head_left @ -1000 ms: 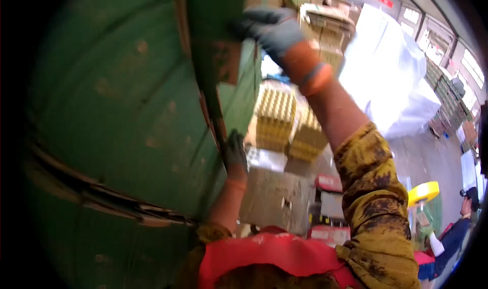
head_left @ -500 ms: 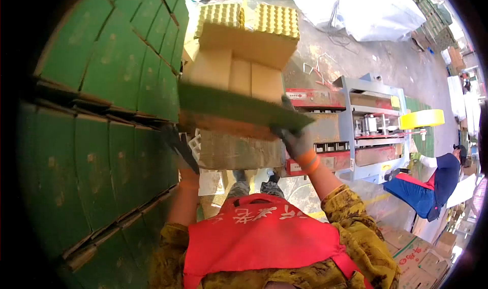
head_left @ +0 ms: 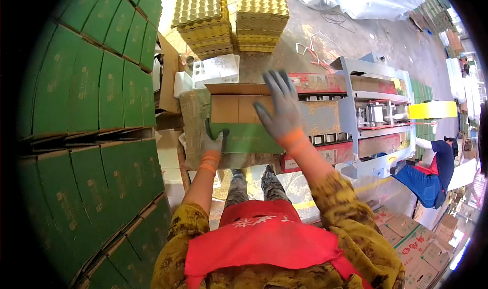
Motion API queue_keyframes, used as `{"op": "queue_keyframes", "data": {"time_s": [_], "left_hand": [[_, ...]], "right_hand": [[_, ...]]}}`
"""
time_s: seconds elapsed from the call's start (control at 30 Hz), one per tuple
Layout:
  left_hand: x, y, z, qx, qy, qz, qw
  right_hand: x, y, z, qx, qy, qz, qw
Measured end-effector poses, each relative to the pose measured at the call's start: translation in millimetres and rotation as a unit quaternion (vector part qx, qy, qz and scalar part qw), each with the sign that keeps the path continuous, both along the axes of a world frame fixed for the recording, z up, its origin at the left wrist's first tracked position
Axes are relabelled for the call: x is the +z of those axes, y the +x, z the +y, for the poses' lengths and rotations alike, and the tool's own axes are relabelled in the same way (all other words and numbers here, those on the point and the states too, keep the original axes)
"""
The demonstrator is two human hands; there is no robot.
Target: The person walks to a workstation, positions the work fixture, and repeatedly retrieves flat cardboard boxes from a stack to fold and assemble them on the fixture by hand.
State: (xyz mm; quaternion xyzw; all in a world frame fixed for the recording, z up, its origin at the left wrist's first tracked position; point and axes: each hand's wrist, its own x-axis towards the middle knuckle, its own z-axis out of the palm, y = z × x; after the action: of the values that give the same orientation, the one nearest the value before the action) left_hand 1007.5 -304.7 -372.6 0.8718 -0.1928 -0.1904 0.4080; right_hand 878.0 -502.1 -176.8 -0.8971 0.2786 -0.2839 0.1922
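A green cardboard box (head_left: 247, 138) lies on the worktable (head_left: 195, 117), its brown inside showing and a brown flap raised along its far edge. My left hand (head_left: 214, 140), in a grey glove, is at the box's near left corner, thumb and fingers apart around the edge. Over the right end of the box is my right hand (head_left: 281, 106), gloved, with its fingers spread and nothing in it. Whether its palm touches the box I cannot tell.
Stacked green boxes (head_left: 76, 91) rise on the left. Yellow egg trays (head_left: 262, 14) stand in stacks beyond the table, near white foam pieces (head_left: 216, 69). A taping machine (head_left: 376, 114) with yellow tape (head_left: 432, 109) is at the right. Another person (head_left: 429, 174) bends beyond it.
The view has moved from the tall green stack to the table. The box has come down from tilted in the air to the tabletop, and my right hand has let go of it.
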Motion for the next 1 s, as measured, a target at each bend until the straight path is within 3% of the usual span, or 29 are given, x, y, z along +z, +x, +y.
{"op": "queue_keyframes", "data": {"time_s": [0.03,0.13,0.2,0.23,0.33,0.37,0.4,0.43,0.47,0.5,0.57,0.67,0.73,0.8,0.83,0.9,1.0], "left_hand": [[-2.9,2.0,-0.1,0.003,-0.008,0.039,0.999],[-6.9,6.5,5.6,0.024,0.026,0.150,0.988],[17.1,-3.8,-2.4,0.015,-0.034,0.116,0.993],[26.5,-17.3,-1.2,0.012,-0.060,0.103,0.993],[-27.0,-42.5,-0.9,-0.023,0.011,-0.018,1.000],[0.5,-57.5,-19.6,-0.057,0.023,-0.010,0.998],[1.3,-69.0,-25.2,-0.059,0.007,-0.010,0.998],[-12.4,-70.4,-23.6,-0.078,0.078,0.066,0.992],[-12.5,-66.6,-19.4,-0.108,-0.032,0.106,0.988],[-26.0,-51.8,-15.1,-0.143,-0.056,0.162,0.975],[31.1,-32.9,-5.6,-0.208,0.024,0.122,0.970],[112.0,-3.4,12.5,0.053,-0.002,0.161,0.986],[73.8,36.0,36.8,0.093,-0.240,0.170,0.951],[95.5,65.9,50.5,0.087,-0.391,0.143,0.905],[149.4,73.4,51.7,0.066,-0.424,0.119,0.895],[190.0,95.7,52.1,0.063,-0.455,0.068,0.886],[186.9,119.3,49.5,0.098,-0.441,0.009,0.892]], "right_hand": [[-2.8,23.1,-8.0,-0.018,-0.032,0.005,0.999],[-74.5,35.9,18.9,0.012,-0.011,0.193,0.981],[-132.5,-11.0,64.6,0.082,0.047,0.205,0.974],[-131.1,-31.8,78.2,0.075,0.063,0.216,0.971],[-119.8,-43.1,70.8,0.036,0.041,0.283,0.957],[-103.2,-44.7,66.3,0.031,0.083,0.271,0.959],[-90.5,-40.7,55.1,0.036,0.116,0.247,0.961],[-91.4,-35.9,52.0,0.037,0.111,0.243,0.963],[-77.9,-24.0,49.7,0.040,0.081,0.222,0.971],[-60.7,-8.2,46.9,0.065,0.054,0.207,0.975],[-26.5,38.1,47.9,0.122,0.065,0.060,0.989],[105.4,121.6,71.3,0.242,0.070,-0.113,0.961],[190.3,172.4,94.4,0.317,0.062,-0.222,0.920],[259.3,215.3,116.8,0.388,0.071,-0.325,0.859],[284.1,234.1,125.0,0.422,0.078,-0.368,0.825],[317.0,270.6,137.3,0.447,0.091,-0.354,0.816],[343.3,285.0,141.2,0.434,-0.041,-0.063,0.898]]}}
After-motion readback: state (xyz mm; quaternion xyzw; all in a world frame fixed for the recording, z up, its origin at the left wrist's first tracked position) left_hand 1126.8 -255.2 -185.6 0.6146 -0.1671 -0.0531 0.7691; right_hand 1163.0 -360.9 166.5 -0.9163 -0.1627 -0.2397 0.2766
